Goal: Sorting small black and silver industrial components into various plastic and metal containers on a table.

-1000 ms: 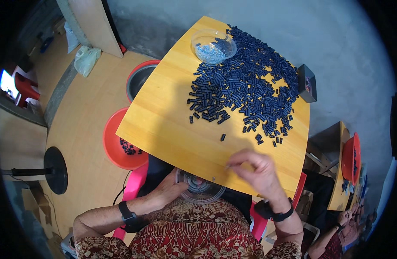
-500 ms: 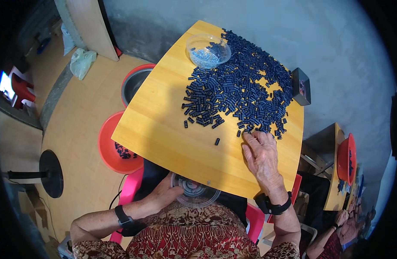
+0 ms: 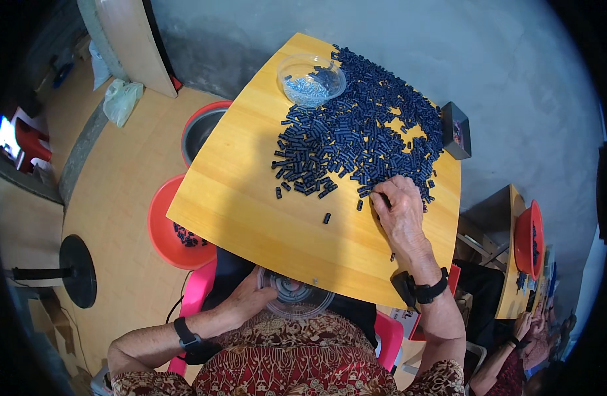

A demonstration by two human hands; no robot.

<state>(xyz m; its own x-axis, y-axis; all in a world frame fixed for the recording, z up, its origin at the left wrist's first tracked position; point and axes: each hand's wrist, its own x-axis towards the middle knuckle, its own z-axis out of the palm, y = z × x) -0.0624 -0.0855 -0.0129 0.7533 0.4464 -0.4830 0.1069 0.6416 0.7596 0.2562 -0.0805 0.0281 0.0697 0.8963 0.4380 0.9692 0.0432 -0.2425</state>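
Note:
A broad pile of small dark blue-black plastic blocks [image 3: 343,142] covers the far right of the yellow tabletop [image 3: 250,198]. At the pile's near edge, my right hand [image 3: 401,208] is closed, its thumb and fingers curled together over the blocks. Whatever lies between those fingertips is hidden. One loose block [image 3: 327,218] lies left of this hand, and another small dark piece [image 3: 393,257] lies beside the wrist. Below the table's front edge, over my lap, my left hand [image 3: 254,297] grips a round clear plastic tub [image 3: 297,297] by its side.
A clear bowl [image 3: 297,66] with small silvery pieces stands at the pile's far left. A dark square box [image 3: 456,131] sits at the right edge. Left of the table are a red basin [image 3: 159,224] holding some blocks and a grey basin [image 3: 201,132]. Another person's hands [image 3: 522,327] show at right.
My right hand has moved slightly farther into the pile, its fingers more curled. A small dark piece now shows beside the wrist. The left hand keeps hold of the tub.

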